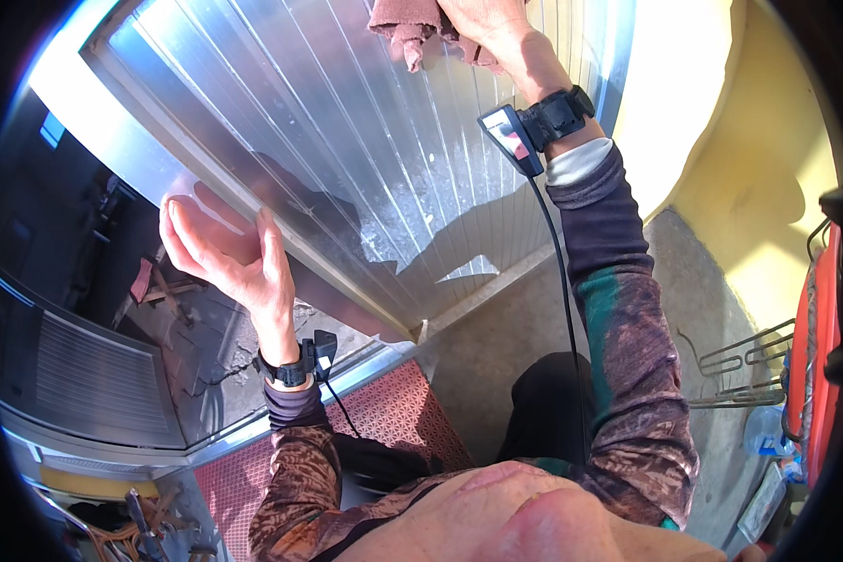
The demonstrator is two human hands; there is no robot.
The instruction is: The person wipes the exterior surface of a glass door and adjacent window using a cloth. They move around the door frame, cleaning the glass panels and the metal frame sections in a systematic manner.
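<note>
A ribbed metal door panel (393, 161) in a metal frame stands in front of me, with whitish smears low down and shadows across it. My right hand (488, 21), partly cut off by the top edge, presses a brownish-pink cloth (421, 31) against the upper panel. At the door's left edge my left hand (228, 256) is raised beside the shiny frame, its fingers apart and holding nothing; whether it touches the frame I cannot tell. Each wrist bears a black strap with a small cabled device.
A red perforated mat (386, 407) lies by the metal threshold below. Behind the door edge is a dark doorway with a louvred metal panel (98, 379). On the right are a yellow wall (759, 175), a wire rack (745, 358), a red object (818, 351) and a clear plastic bottle (766, 428).
</note>
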